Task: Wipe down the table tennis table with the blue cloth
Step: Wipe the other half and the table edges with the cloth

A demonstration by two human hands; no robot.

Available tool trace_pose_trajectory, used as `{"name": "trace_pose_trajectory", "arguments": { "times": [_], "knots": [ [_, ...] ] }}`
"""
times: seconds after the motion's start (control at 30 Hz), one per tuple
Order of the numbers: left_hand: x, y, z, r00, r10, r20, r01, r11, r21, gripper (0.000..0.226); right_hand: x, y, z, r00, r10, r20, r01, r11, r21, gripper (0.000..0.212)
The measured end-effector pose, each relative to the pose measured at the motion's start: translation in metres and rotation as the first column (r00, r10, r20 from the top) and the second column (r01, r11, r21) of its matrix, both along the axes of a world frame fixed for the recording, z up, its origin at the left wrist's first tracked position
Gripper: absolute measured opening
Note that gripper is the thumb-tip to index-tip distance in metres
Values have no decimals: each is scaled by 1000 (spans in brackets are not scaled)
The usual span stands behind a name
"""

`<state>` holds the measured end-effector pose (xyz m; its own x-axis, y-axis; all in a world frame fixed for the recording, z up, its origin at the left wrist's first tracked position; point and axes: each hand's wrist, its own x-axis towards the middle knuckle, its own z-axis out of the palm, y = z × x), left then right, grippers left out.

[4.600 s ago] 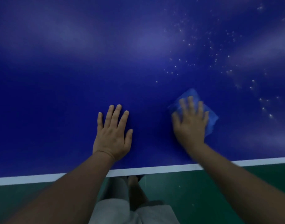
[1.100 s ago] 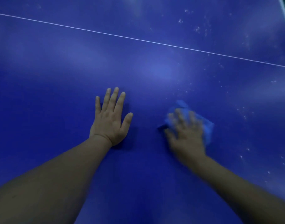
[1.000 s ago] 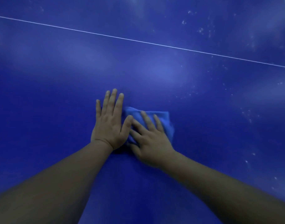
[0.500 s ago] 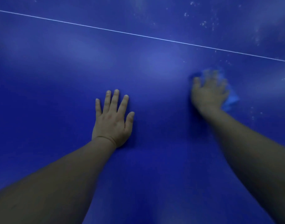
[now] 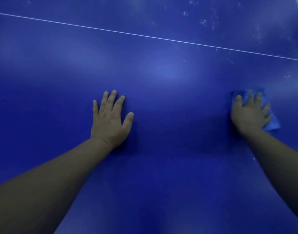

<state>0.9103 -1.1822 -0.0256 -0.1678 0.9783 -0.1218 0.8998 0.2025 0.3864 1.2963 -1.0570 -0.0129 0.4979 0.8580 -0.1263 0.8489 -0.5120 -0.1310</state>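
- Near stretch of the table tennis table [image 5: 161, 174], between the two forearms: smooth, no specks showing, judged as already wiped.
- Left hand [image 5: 109, 119]: flat on the surface, fingers straight and a little spread, holding nothing; seemingly there only to brace.
- Right hand [image 5: 249, 114]: well apart from the left, toward the table's right side; fingers spread and pressing down on the blue cloth [image 5: 272, 124], apparently not curled round it, though slightly blurred.
- Blue cloth: bunched flat against the table under that palm, showing beyond the fingertips and at the hand's outer side.
- Just beyond the cloth, short of the thin white line [image 5: 144, 35]: a few white specks [image 5: 287, 76], not yet reached.
- Past the line, toward the table's far right edge: a denser scatter of specks [image 5: 204, 22], plainly left to do.
- Judged as mid-task: near part done, far right part remaining, rest of the table out of view.
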Motion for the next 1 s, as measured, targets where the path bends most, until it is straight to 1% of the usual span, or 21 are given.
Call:
{"name": "trace_pose_trajectory", "arguments": {
  "times": [0.03,0.07,0.1,0.17,0.2,0.27,0.33,0.37,0.4,0.5,0.53,0.6,0.63,0.67,0.7,0.77,0.83,0.87,0.93,0.97,1.0],
  "knots": [
    [2,3,2,999,30,19,-30,999,22,84,-20,-8,-1,998,54,16,-54,999,3,69],
    [6,8,3,998,57,22,-59,997,55,82,-49,-14,-6,978,205,27,-206,978,18,68],
    [12,15,4,997,74,20,-76,992,99,80,-85,-19,-12,915,402,23,-403,914,47,68],
    [25,30,3,995,89,43,-96,975,200,76,-161,-25,-21,670,742,32,-741,666,87,66],
    [30,37,2,992,103,67,-116,965,236,74,-195,-27,-21,540,841,36,-839,535,100,65],
    [37,46,-2,989,125,83,-141,962,232,75,-231,-16,-15,342,940,4,-938,341,62,64],
    [39,49,-7,996,87,9,-87,983,163,77,-224,16,-17,253,967,8,-967,253,25,64],
    [39,51,-8,998,53,-37,-48,991,123,78,-208,34,-19,282,959,19,-959,281,38,64],
    [40,51,-9,997,29,-74,-23,996,86,78,-185,52,-22,380,924,32,-924,378,51,64],
    [42,54,-8,994,31,-105,-26,998,53,77,-90,98,-22,790,606,96,-612,789,55,74],
    [43,54,-7,994,32,-105,-28,998,48,76,-59,103,-18,876,477,76,-480,877,29,77],
    [43,54,-8,992,35,-118,-30,999,45,74,-36,98,-7,944,330,12,-330,944,-12,71],
    [43,54,-9,992,31,-124,-27,999,37,74,-46,90,-7,939,342,17,-342,939,-21,69],
    [42,54,-9,991,27,-131,-23,999,30,73,-65,81,-9,901,433,38,-433,902,-11,70],
    [42,55,-10,990,25,-137,-21,999,34,72,-93,71,-12,824,565,55,-566,824,21,71],
    [41,55,-11,989,27,-147,-19,998,56,70,-161,56,-21,600,798,54,-799,595,86,68],
    [40,54,-12,988,35,-151,-26,998,59,71,-223,51,-21,406,914,12,-912,404,75,67],
    [41,54,-12,987,43,-154,-35,998,57,72,-245,54,-18,352,936,-21,-934,352,62,66],
    [41,54,-12,985,49,-167,-39,997,63,71,-258,76,-15,313,949,-48,-947,315,56,64],
    [41,54,-12,984,44,-172,-33,997,66,70,-248,89,-15,335,942,-30,-940,336,56,67],
    [41,55,-12,984,38,-175,-27,997,69,69,-228,105,-16,405,914,-14,-913,406,46,71]
  ]
}}
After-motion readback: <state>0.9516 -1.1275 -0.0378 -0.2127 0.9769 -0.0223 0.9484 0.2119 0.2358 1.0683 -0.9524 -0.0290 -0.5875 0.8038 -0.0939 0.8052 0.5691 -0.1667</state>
